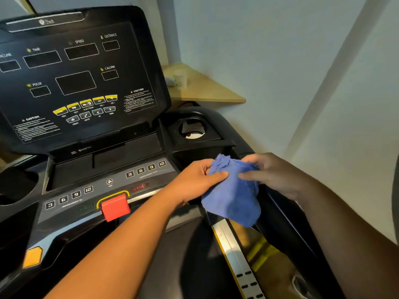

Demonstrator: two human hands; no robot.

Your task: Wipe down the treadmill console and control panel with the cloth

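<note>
Hands both pinched the blue terry cloth, left hand and right hand, above the black treadmill console's right edge. I judged I was bunching it; next, press onto the grey button panel.

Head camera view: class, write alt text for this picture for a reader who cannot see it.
Two hands, the left hand and the right hand, hold a bunched blue cloth between them above the right side of a black treadmill console. The display is dark; a red stop key sits on the control panel below.
</note>
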